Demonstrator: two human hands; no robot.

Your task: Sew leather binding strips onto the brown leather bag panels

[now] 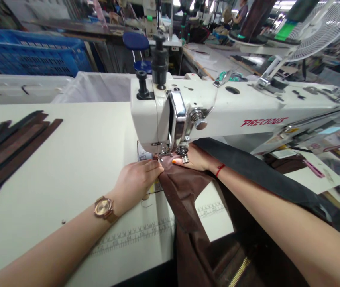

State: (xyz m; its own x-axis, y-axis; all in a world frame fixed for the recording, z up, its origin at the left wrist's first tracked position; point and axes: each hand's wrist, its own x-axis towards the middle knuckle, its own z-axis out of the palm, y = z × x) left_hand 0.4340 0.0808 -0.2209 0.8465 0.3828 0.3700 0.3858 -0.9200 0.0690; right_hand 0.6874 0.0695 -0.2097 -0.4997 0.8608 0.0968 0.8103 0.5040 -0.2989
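1. Left hand (138, 179) is at 9 o'clock of the presser foot (166, 152), fingers close together and flat, pressing the brown fabric (184, 195).
2. Right hand (196, 158) is at 3 o'clock under the sewing machine (247, 107), fingers stretched flat on the fabric.
3. The fabric sits under the foot and trails to 6 o'clock.

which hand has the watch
The left hand, resting on the brown fabric; a gold watch sits on its wrist, while the right hand wears only a red thread.
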